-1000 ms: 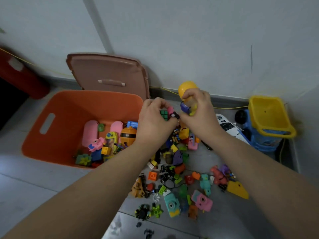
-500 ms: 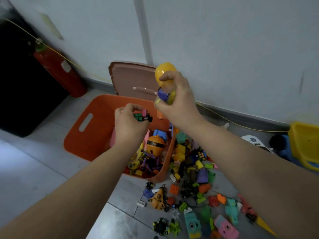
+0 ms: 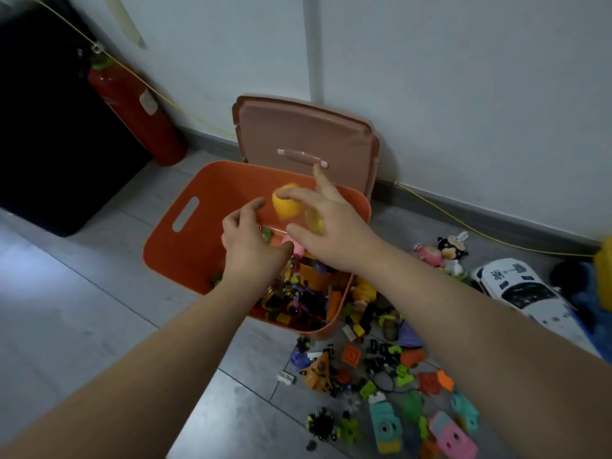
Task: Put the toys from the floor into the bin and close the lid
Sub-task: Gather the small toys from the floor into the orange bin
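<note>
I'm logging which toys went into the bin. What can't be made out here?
- Head view: yellow toy below the right hand is motion-blurred; whether the fingers touch it is unclear.
- Toys in the orange bin are partly hidden by the left hand and both forearms.
- The yellow-and-blue toy is cut off by the right edge.

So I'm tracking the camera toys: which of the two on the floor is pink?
The pink camera toy, the one nearer the right edge; the teal camera toy lies just left of it.

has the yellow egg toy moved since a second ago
Yes. The yellow egg toy, earlier gripped over the floor pile, is now over the open orange bin, with the right hand opening around it.
</note>
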The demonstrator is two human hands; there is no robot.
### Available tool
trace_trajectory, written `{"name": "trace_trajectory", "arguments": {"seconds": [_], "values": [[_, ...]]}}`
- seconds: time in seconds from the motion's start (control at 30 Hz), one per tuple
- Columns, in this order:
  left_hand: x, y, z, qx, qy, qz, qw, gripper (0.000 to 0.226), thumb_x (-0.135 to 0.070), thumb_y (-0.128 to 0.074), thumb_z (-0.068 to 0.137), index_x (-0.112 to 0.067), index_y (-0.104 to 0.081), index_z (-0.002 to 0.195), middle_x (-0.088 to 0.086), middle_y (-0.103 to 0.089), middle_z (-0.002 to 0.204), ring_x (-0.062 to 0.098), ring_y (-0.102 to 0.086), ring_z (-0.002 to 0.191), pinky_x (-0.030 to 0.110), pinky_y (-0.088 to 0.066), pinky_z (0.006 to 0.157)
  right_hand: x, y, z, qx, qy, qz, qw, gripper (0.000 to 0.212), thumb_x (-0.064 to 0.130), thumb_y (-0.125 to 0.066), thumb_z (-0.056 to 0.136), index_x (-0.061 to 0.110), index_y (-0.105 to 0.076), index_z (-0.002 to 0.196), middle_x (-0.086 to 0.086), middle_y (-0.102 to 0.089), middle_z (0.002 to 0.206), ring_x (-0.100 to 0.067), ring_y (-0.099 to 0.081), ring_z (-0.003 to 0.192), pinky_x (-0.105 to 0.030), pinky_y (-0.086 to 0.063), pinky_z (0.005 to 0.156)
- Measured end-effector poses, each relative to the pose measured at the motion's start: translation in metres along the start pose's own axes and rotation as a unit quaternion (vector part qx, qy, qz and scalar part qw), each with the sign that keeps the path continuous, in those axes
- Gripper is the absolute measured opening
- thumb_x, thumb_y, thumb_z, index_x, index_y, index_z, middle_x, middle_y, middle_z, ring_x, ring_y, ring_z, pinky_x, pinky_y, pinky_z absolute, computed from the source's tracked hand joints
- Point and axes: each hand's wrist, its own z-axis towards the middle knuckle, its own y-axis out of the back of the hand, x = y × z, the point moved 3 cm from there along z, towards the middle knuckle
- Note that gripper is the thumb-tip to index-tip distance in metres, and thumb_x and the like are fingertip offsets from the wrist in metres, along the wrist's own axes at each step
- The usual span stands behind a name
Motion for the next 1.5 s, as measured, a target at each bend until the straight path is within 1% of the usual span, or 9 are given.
{"name": "trace_trajectory", "arguments": {"seconds": [0.07,0.2,0.47,0.67,0.8,0.93,1.3,1.4,1.5], "values": [[-0.005,-0.002,-0.003,-0.003,-0.009,-0.011,1.0,0.076,-0.031,-0.075,0.078,-0.041,-0.033,0.14,0.0,-0.027,0.146,0.026,-0.036,0.134,0.038,-0.039,0.105,0.0,0.005,-0.004,-0.011,0.008,-0.009,1.0,0.047,0.032,-0.067,0.09,0.048,-0.054,0.132,-0.005,-0.001,0.168,-0.022,-0.017,0.152,-0.003,-0.018,0.101],[-0.03,-0.013,-0.013,-0.002,-0.052,-0.025,0.998,0.07,-0.029,-0.071,0.082,-0.039,-0.034,0.141,-0.003,-0.03,0.144,0.022,-0.043,0.13,0.039,-0.043,0.105,-0.001,0.03,-0.019,-0.127,0.037,0.025,0.991,0.043,0.035,-0.065,0.089,0.041,-0.058,0.13,0.002,-0.023,0.162,-0.013,-0.034,0.145,-0.045,-0.051,0.102],[-0.097,-0.064,-0.045,0.044,-0.188,-0.016,0.981,0.062,-0.02,-0.064,0.085,-0.025,-0.042,0.142,-0.001,-0.033,0.141,0.013,-0.042,0.127,0.024,-0.036,0.105,-0.056,0.087,-0.075,-0.251,-0.032,-0.068,0.965,0.051,0.029,-0.065,0.089,0.025,-0.053,0.139,-0.007,-0.041,0.151,-0.017,-0.034,0.144,-0.04,-0.034,0.116],[-0.118,-0.114,-0.073,0.109,-0.244,0.023,0.963,0.059,-0.023,-0.066,0.084,-0.024,-0.045,0.139,0.005,-0.031,0.143,0.022,-0.037,0.133,0.03,-0.033,0.113,-0.119,0.098,-0.132,-0.154,-0.185,-0.138,0.961,0.058,0.031,-0.065,0.089,0.022,-0.047,0.144,-0.014,-0.034,0.156,-0.026,-0.033,0.145,-0.037,-0.03,0.118],[-0.094,-0.159,-0.09,0.205,-0.134,0.145,0.959,0.066,-0.033,-0.064,0.083,-0.028,-0.035,0.142,0.008,-0.017,0.152,0.035,-0.021,0.139,0.046,-0.031,0.111,-0.147,0.091,-0.151,-0.061,-0.246,-0.233,0.939,0.069,0.046,-0.057,0.086,0.015,-0.041,0.146,-0.021,-0.04,0.15,-0.038,-0.024,0.146,-0.043,-0.015,0.123],[-0.067,-0.186,-0.097,0.272,-0.076,0.233,0.931,0.082,-0.046,-0.067,0.082,-0.031,-0.021,0.148,0.008,-0.001,0.157,0.038,-0.005,0.144,0.052,-0.029,0.113,-0.166,0.086,-0.158,-0.018,-0.274,-0.212,0.938,0.077,0.043,-0.069,0.083,0.025,-0.033,0.148,-0.019,-0.013,0.162,-0.04,-0.028,0.145,-0.045,-0.033,0.115],[-0.023,-0.233,-0.078,0.319,-0.067,0.299,0.897,0.117,-0.068,-0.07,0.072,-0.042,0.012,0.151,0.003,0.012,0.16,0.041,0.012,0.147,0.06,-0.026,0.114,-0.211,0.057,-0.143,0.128,-0.311,-0.278,0.9,0.119,0.058,-0.08,0.064,0.047,0.0,0.151,-0.002,0.019,0.163,-0.041,0.008,0.149,-0.069,-0.036,0.104],[-0.025,-0.241,-0.074,0.343,-0.077,0.349,0.869,0.131,-0.077,-0.07,0.063,-0.04,0.022,0.149,0.004,0.012,0.161,0.047,0.014,0.145,0.061,-0.02,0.116,-0.218,0.052,-0.134,0.16,-0.344,-0.299,0.876,0.128,0.059,-0.081,0.061,0.052,0.012,0.148,-0.002,0.023,0.162,-0.046,0.004,0.148,-0.072,-0.029,0.102],[-0.021,-0.244,-0.078,0.381,-0.092,0.375,0.84,0.136,-0.079,-0.073,0.056,-0.045,0.021,0.148,0.001,0.014,0.159,0.049,0.018,0.144,0.065,-0.023,0.112,-0.221,0.049,-0.128,0.16,-0.329,-0.329,0.871,0.122,0.056,-0.082,0.06,0.042,0.0,0.149,-0.008,0.002,0.16,-0.048,-0.018,0.14,-0.068,-0.036,0.099]]}}
